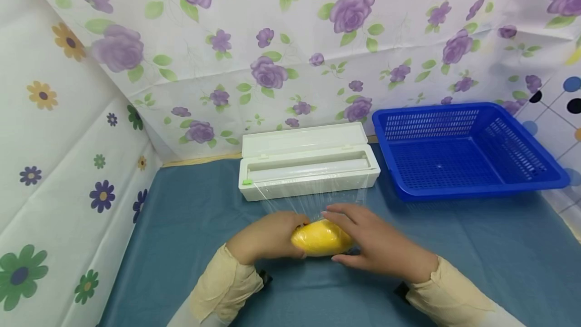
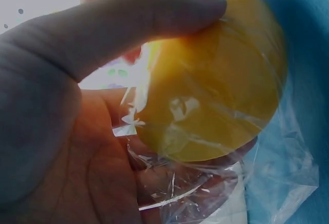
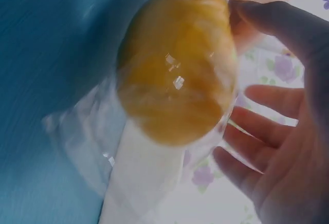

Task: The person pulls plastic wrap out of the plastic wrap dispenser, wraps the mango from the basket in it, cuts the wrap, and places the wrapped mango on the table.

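A smooth, oval yellow mango-like fruit [image 1: 321, 238] is wrapped in clear cling film, held low over the table's middle. My left hand [image 1: 276, 236] grips its left end, thumb across the near side and fingers behind it, as the left wrist view shows. On the other side my right hand [image 1: 379, 241] hovers around the fruit with fingers spread and straight, thumb tip close to its surface. Stretched cling film [image 1: 313, 201] runs from the fruit back to a white wrap dispenser box [image 1: 313, 188], whose lid stands open on a white roll. Loose film [image 2: 293, 183] hangs beside the fruit.
A blue plastic basket [image 1: 476, 193] with slotted sides stands at the back right, beside the dispenser. Blue-grey cloth [image 1: 190, 246] covers the table. Behind it rises a flowered sheet [image 1: 272, 29], and another sheet [image 1: 68, 165] borders the left side.
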`<state>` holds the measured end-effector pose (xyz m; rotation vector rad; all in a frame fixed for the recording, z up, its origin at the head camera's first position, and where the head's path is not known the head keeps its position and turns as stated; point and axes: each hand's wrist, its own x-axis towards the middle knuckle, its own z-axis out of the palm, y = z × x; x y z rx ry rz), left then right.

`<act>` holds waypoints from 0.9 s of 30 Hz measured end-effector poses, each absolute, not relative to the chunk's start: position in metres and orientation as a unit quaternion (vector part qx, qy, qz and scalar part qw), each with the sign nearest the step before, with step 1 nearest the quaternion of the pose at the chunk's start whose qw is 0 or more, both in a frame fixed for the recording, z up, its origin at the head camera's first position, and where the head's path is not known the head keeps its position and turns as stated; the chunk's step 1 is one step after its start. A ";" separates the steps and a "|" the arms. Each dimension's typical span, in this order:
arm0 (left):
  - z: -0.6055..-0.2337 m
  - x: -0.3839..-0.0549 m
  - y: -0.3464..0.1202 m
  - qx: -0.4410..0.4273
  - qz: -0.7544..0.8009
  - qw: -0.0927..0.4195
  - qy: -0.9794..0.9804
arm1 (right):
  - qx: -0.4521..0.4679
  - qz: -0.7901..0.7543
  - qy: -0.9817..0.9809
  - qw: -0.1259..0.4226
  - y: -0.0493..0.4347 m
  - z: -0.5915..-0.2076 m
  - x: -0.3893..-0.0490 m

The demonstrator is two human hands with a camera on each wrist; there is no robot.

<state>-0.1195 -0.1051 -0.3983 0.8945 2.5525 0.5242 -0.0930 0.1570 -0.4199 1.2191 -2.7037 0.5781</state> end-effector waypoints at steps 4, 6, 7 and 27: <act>-0.400 -0.123 -0.107 0.321 0.195 0.203 0.904 | 0.403 0.191 -0.894 0.030 0.148 -0.422 -0.095; -0.402 -0.125 -0.108 0.318 0.201 0.210 0.902 | 0.396 0.191 -0.898 0.012 0.145 -0.424 -0.097; -0.403 -0.127 -0.109 0.317 0.205 0.213 0.901 | 0.393 0.191 -0.899 0.007 0.143 -0.425 -0.099; -0.417 -0.134 -0.111 0.236 0.235 0.225 0.916 | 0.345 0.223 -0.908 -0.077 0.127 -0.426 -0.131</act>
